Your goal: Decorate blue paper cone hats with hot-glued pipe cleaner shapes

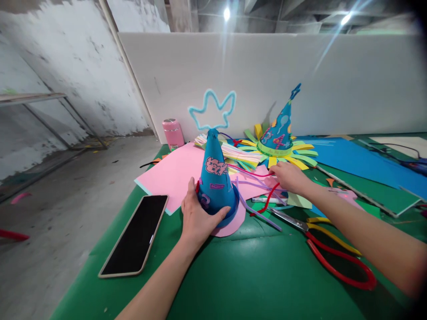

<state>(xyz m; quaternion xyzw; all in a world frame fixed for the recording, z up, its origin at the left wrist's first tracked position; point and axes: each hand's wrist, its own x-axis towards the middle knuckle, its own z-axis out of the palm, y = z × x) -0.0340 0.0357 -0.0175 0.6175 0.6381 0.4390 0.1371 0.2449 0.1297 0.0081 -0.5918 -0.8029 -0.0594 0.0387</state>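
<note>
A blue paper cone hat [213,186] stands upright near the middle, with pink cut-outs on it and a light-blue fuzzy crown shape [210,109] at its tip. My left hand [198,215] is wrapped round the lower left and front of the cone. To the right, my right hand [287,175] is closed, its fingertips at red and purple pipe cleaners [268,202]; which of them it pinches is hard to make out. Beneath the cone is a rounded pink paper piece [230,227].
Scissors [303,226] with red and yellow handles lie below my right forearm. A phone [136,235] is at left, a pink bottle [173,133] behind. A second decorated cone [278,133] stands at back right, near blue sheets [353,162]. Pink paper [180,173] lies behind the phone.
</note>
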